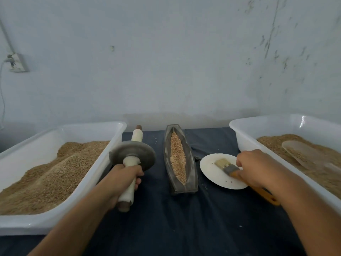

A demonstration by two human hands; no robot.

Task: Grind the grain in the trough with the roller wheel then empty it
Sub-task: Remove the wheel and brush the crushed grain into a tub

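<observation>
A dark boat-shaped trough (pixel 191 163) lies on the dark cloth at centre, with a strip of tan grain (pixel 178 159) along its groove. To its left, my left hand (pixel 123 179) grips the near white-wrapped handle of the roller wheel (pixel 132 154). The wheel's grey disc stands beside the left tub and apart from the trough. My right hand (pixel 258 169) reaches over a white plate (pixel 212 174) right of the trough. Its thumb and fingers pinch a flat brush (pixel 226 166) at the ferrule. The orange brush handle runs out under my wrist.
A white tub (pixel 27 218) heaped with grain fills the left side. Another white tub (pixel 245 137) at the right holds grain and a pale scoop (pixel 302 152). A wall stands just behind the table. A few loose grains dot the cloth.
</observation>
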